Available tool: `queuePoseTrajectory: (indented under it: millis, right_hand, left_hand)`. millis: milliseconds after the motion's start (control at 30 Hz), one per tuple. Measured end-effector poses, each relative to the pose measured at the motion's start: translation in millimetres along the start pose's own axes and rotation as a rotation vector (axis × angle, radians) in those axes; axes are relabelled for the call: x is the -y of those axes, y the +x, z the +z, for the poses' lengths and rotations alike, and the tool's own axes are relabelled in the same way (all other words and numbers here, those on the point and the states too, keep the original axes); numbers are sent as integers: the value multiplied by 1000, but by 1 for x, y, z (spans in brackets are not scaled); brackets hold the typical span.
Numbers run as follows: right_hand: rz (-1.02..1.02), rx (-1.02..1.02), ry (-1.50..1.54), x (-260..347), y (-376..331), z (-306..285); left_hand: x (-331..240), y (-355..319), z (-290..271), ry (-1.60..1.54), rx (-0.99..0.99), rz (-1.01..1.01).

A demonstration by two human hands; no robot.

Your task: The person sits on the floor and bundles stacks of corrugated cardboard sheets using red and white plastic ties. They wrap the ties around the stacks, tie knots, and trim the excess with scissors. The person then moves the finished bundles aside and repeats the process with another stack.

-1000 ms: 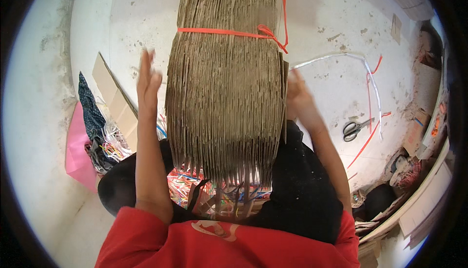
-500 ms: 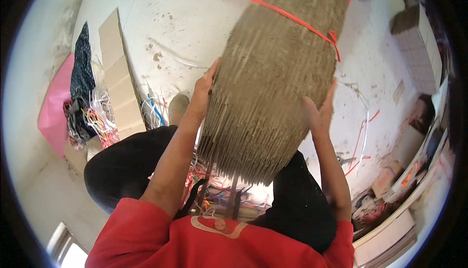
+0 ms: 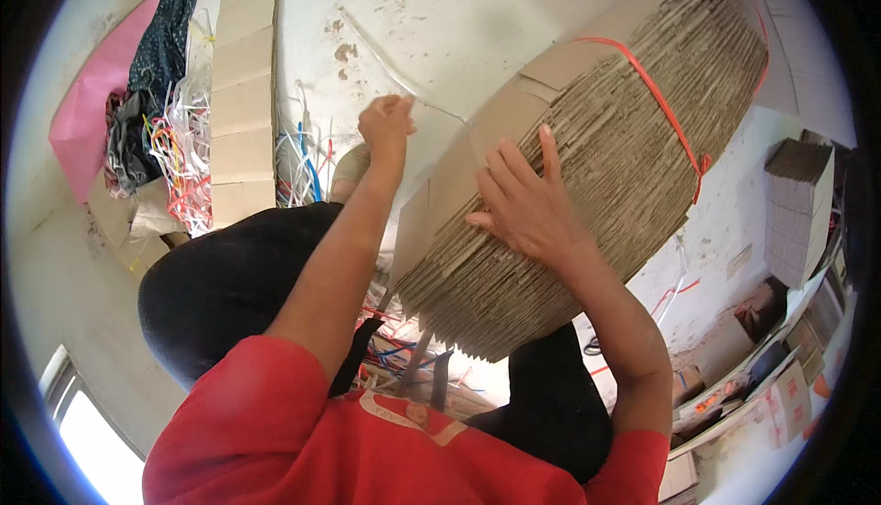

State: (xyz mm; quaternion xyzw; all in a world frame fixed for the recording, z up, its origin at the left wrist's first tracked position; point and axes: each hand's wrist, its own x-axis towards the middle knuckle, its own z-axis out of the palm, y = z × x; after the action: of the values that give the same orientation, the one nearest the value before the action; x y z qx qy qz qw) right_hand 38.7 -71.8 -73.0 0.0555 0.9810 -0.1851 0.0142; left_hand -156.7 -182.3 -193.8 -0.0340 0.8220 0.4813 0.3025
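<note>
A thick bundle of brown cardboard sheets leans across in front of me, its ragged edges facing up. Red plastic cord runs round its far part, with a knot on the right side. My right hand lies on the near part of the bundle, fingers spread over the sheet edges. Left of the bundle, my left hand is raised off it with curled fingers. A thin white plastic strap passes at those fingertips and runs on toward the bundle's left side; the fingers appear closed on it.
Folded cardboard stands at the left beside tangled plastic straps, dark cloth and a pink sheet. More strap scraps lie below the bundle. Another cardboard stack stands on the right, near shelves of mixed goods.
The bundle has turned, its far end swinging right. My left hand has left its side and moved to the white strap; my right hand has moved from its right side onto the top.
</note>
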Motion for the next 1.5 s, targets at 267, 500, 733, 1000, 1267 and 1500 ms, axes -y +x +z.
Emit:
queuePoseTrajectory:
  millis: [267,500,733,1000,1267,1500]
  right_hand:
    - [-5,-30,-7,-1,2,4]
    - [-4,-39,3,-3,0,3]
    - [-3,-68,42,-1,0,3]
    - [3,-69,49,-1,-1,4]
    - [-152,-25,-161,-10,-23,8]
    - [267,-271,275,23,-153,-26]
  left_hand:
    - [3,73,30,626,-151,137]
    - [-39,82,41,-327,331,65]
    - [-108,77,57,-427,551,288]
    - [-155,-52,43,181,819,559]
    - [-147,-192,78,380,1226,1384]
    - [-165,-224,107,828,1570,1156]
